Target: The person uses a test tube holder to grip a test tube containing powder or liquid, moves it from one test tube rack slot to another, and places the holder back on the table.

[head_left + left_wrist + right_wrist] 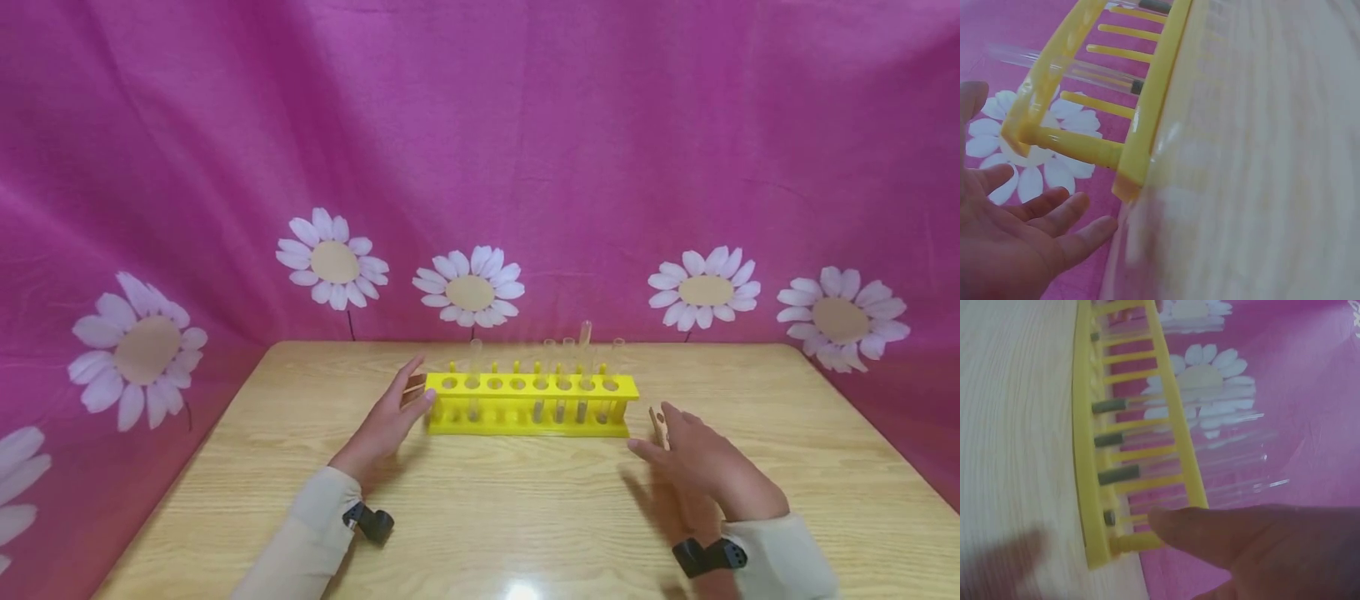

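A yellow test tube rack (525, 395) stands upright on the table. One glass test tube (474, 358) sits in its second hole from the left; several more occupy the right half, with one tube (585, 335) rising higher than the others. Dark grey matter (1119, 475) lies in the tube bottoms. My left hand (384, 427) is beside the rack's left end, fingers spread and apart from it in the left wrist view. At the right end hovers my right hand (697, 458), fingers extended and holding nothing; whether its thumb (1191, 528) touches the rack, I cannot tell.
The wooden table (487, 500) has its back edge just behind the rack. A magenta cloth (525, 150) with white daisies hangs behind and along both sides. Each wrist wears a black strapped device, one on the left (369, 522) and one on the right (708, 557).
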Demonstrator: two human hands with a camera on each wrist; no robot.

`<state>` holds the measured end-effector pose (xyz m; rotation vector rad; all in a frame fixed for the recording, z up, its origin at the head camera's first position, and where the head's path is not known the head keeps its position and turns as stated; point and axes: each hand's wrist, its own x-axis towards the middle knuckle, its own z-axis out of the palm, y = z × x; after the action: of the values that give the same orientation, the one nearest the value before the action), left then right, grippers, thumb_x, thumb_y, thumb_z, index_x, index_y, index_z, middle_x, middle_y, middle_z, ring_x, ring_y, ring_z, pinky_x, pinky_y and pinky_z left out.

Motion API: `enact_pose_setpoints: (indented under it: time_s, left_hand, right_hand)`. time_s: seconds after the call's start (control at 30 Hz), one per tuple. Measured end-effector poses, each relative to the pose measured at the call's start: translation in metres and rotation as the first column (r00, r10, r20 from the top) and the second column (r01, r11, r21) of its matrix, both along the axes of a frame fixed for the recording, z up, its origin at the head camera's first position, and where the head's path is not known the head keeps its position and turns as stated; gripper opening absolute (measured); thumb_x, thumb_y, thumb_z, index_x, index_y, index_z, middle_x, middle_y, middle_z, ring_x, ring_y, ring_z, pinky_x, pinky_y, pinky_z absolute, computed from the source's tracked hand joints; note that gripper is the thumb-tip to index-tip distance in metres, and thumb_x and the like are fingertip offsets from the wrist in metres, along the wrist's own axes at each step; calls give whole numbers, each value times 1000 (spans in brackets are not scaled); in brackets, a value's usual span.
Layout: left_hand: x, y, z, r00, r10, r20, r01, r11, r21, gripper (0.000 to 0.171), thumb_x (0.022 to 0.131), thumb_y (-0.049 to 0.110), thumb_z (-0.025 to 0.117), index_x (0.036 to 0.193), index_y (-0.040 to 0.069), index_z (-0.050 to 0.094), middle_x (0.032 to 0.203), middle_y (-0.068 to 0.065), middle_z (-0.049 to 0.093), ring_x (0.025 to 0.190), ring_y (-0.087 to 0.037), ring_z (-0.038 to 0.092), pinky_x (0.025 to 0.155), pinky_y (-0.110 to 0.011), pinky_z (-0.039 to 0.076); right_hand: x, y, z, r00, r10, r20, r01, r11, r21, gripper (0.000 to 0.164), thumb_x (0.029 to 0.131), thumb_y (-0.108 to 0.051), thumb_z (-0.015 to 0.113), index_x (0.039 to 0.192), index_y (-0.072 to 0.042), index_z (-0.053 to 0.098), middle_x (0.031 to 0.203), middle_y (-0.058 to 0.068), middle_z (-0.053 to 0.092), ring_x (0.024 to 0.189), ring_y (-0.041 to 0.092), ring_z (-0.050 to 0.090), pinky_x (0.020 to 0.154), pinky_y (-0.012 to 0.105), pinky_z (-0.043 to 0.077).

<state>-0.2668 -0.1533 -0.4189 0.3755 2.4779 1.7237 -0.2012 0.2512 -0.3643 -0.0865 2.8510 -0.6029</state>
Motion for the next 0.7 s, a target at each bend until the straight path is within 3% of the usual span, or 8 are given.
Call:
enact_pose_setpoints:
  time_s: [0.1, 0.23, 0.33, 0.7]
  left_hand:
    - [0, 1, -2, 1000, 1, 12, -2, 1000, 14, 67, 96, 47, 53, 152, 35, 18, 153, -11, 30, 140, -33, 31, 112, -54, 28]
    - [-2, 2, -6, 1000, 7, 23, -7, 1000, 16, 66, 96, 50, 53, 152, 36, 20, 152, -12, 29, 138, -34, 33, 112, -54, 28]
    - [-3, 2, -9, 999, 12, 32, -13, 1000, 25, 68, 96, 50, 53, 152, 35, 20, 152, -13, 30, 138, -34, 33, 112, -54, 28]
    - [-5, 1, -15, 1000, 3, 2, -3, 994, 105, 64, 98, 39, 54, 153, 31, 22, 152, -12, 31, 138, -31, 32, 113, -53, 27]
  right_hand:
    - [-3, 5, -3, 1000, -6, 1, 6, 1000, 20, 102, 89, -62, 54, 140, 20, 21, 135, 44, 34, 123, 57, 36, 98, 66, 36]
    - [-7, 11, -6, 1000, -12, 3, 12, 998, 63, 83, 91, -52, 58, 125, 21, 36, 103, 33, 55, 94, 43, 56, 80, 52, 50]
    - [-9, 14, -8, 1000, -23, 14, 22, 996, 83, 72, 91, -46, 61, 116, 18, 43, 87, 18, 54, 79, 30, 52, 67, 41, 47]
    - [-13, 18, -15, 997, -50, 59, 45, 996, 80, 49, 89, -42, 64, 97, 5, 52, 76, 8, 50, 69, 23, 49, 58, 32, 40]
